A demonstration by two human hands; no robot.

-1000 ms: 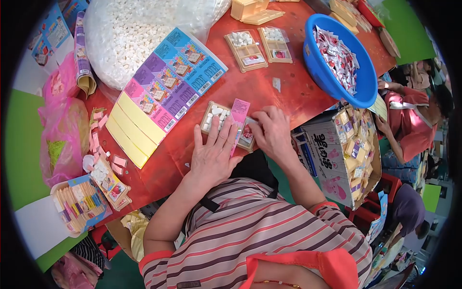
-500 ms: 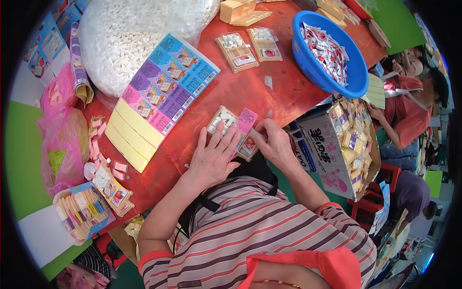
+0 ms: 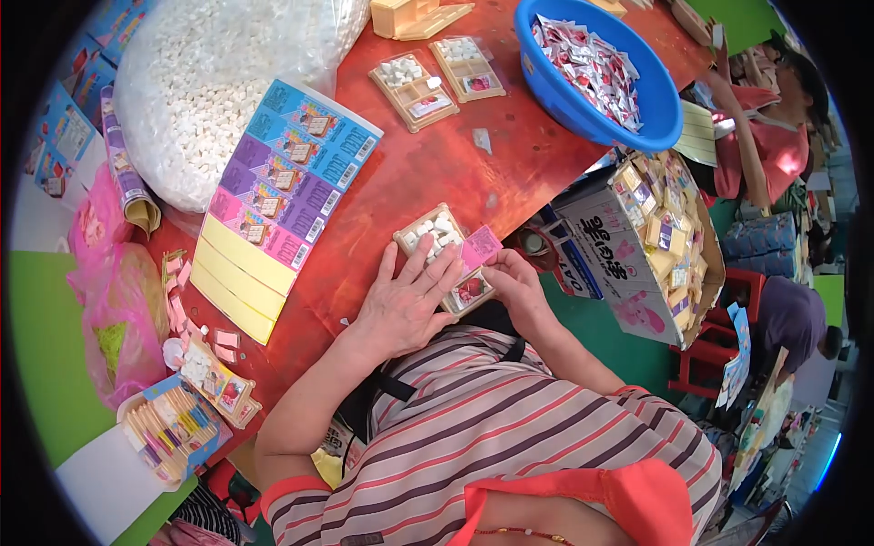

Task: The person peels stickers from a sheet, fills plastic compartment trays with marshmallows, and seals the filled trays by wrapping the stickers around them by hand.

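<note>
While the pink label (image 3: 481,246) is already across the middle of the plastic tray (image 3: 421,220), it doesn't look fully fixed, since one end sticks up past the edge. The tray's at the near edge of the red table (image 3: 410,164), by the person's lap, with white pieces (image 3: 437,232) at one end and a red-printed sachet (image 3: 468,291) at the other, so the filling part looks pretty much done. Left hand (image 3: 397,306) is spread out flat over the tray, not gripping. Right hand (image 3: 522,284) has bent fingers right at the label's end, but can't tell if they're actually pinching it.

Further up, two open trays (image 3: 391,82) (image 3: 467,68) have white pieces and a sachet each, no label across either, so they look only part done. As for the label sheet (image 3: 296,173), the yellow strips (image 3: 241,278) at one end look like bare backing, with pink, purple and blue labels left on the rest. Loads of banded trays (image 3: 669,241) are piled in the cardboard carton (image 3: 596,246), and those look finished. Plenty of sachets (image 3: 592,73) in the blue basin (image 3: 537,55), too.
</note>
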